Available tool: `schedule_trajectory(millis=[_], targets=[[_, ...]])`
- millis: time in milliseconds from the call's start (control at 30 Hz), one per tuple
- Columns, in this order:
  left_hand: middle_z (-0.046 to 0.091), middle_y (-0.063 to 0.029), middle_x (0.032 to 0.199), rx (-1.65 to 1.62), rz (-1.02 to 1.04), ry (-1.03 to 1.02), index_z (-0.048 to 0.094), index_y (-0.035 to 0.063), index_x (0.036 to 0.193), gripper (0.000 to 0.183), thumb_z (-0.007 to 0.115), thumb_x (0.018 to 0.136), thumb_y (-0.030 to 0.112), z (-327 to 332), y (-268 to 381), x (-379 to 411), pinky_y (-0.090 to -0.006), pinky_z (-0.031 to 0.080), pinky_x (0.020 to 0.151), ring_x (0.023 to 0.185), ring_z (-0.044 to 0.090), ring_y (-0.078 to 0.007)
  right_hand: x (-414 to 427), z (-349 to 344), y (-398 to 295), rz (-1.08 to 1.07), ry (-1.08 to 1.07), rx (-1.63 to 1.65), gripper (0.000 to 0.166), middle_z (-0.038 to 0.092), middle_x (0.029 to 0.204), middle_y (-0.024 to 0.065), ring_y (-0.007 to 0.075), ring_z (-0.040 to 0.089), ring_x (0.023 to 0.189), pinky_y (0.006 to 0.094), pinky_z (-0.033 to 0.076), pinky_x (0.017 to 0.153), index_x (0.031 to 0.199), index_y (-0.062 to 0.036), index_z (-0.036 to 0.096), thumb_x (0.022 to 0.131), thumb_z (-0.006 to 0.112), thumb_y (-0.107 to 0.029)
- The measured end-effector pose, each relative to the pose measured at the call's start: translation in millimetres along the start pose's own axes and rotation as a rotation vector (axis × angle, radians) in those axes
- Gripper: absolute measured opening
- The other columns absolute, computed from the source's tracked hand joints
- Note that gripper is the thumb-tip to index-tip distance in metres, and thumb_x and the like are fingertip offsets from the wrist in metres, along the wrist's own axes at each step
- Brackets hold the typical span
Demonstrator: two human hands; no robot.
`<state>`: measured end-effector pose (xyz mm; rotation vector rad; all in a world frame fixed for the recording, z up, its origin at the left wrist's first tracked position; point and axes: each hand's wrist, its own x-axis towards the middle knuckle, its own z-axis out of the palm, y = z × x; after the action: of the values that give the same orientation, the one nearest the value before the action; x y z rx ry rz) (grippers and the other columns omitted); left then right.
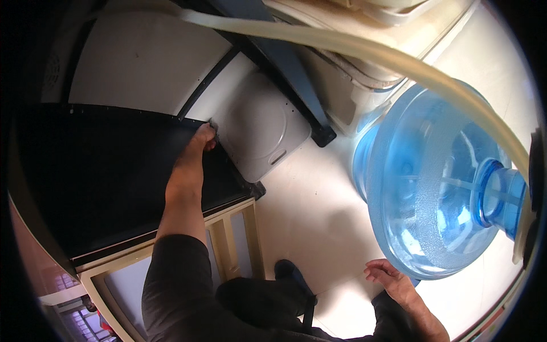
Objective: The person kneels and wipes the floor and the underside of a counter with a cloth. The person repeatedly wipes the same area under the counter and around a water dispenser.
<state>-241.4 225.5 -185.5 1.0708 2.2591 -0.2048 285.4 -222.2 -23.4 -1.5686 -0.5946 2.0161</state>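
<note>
My left hand (207, 136) reaches to the far right corner of a flat black panel (107, 179), its fingers curled in. A small dark bit shows at its fingertips, but whether the hand grips it is unclear. Right beside those fingers is a light grey plastic piece (260, 128) with rounded corners and a slot near one edge. Loosely bent and with nothing visible in it, my right hand (391, 275) hovers by the lower left side of a large translucent blue water bottle (427, 192).
A pale flexible hose (342, 40) arcs across the top and down past the bottle's neck. A dark metal leg (290, 68) slants to the floor behind the grey piece. Below the black panel stands a cream-coloured frame (226, 243). My shoe (292, 275) rests on pale floor tiles (307, 205).
</note>
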Motion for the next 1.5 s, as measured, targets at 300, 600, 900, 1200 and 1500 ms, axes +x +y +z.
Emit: schedule_trajectory(millis=[300,600,900,1200,1500], targets=[[0.058,-0.0122,0.060,0.298,0.083,-0.215,0.057,0.0043,0.087,0.035,0.039,0.092,0.034,-6.0,8.4,-15.8,-0.0338,0.041,0.039,0.045,0.053,-0.0218,-9.3,1.5,-0.1,0.090,0.035,0.389,0.019,0.066,0.097,0.0080,0.0142,0.062,0.086,0.0266,0.049,0.080,0.109,0.0002,0.061,0.092,0.056,-0.008],[0.060,-0.0139,0.066,0.444,0.105,-0.327,0.060,0.0039,0.082,0.007,0.056,0.080,0.009,33.5,-14.9,-57.8,-0.0381,0.044,0.042,0.054,0.059,-0.0231,-21.1,2.6,-12.8,-0.033,-0.001,0.143,0.018,0.064,0.096,0.0073,0.0149,0.061,0.085,0.0281,0.049,0.081,0.108,0.0003,0.060,0.093,0.054,-0.008],[0.067,-0.0108,0.084,0.377,0.221,-0.033,0.066,0.0034,0.087,0.015,0.055,0.082,0.011,2.0,-1.4,-56.9,-0.0384,0.052,0.056,0.066,0.065,-0.0254,-32.0,8.6,-32.3,-0.078,0.029,0.129,0.020,0.064,0.096,0.0064,0.0147,0.061,0.085,0.0274,0.049,0.079,0.110,-0.0006,0.060,0.093,0.054,-0.011],[0.038,-0.0141,0.141,1.050,0.308,0.048,0.052,0.0075,0.127,0.040,0.048,0.088,0.015,-8.7,8.6,-58.2,-0.0519,0.028,0.105,0.131,0.035,-0.0328,-20.4,5.0,-6.6,0.021,0.052,0.120,0.019,0.064,0.095,0.0062,0.0141,0.061,0.085,0.0270,0.048,0.079,0.109,-0.0009,0.060,0.094,0.053,-0.010],[0.044,-0.0136,0.137,1.152,0.383,0.000,0.056,0.0101,0.125,0.040,0.050,0.086,0.013,-5.0,3.5,-59.3,-0.0504,0.028,0.104,0.129,0.037,-0.0328,-6.9,13.7,-18.7,-0.016,-0.012,0.294,0.019,0.063,0.097,0.0063,0.0141,0.060,0.086,0.0273,0.048,0.080,0.110,-0.0014,0.059,0.094,0.052,-0.007]])
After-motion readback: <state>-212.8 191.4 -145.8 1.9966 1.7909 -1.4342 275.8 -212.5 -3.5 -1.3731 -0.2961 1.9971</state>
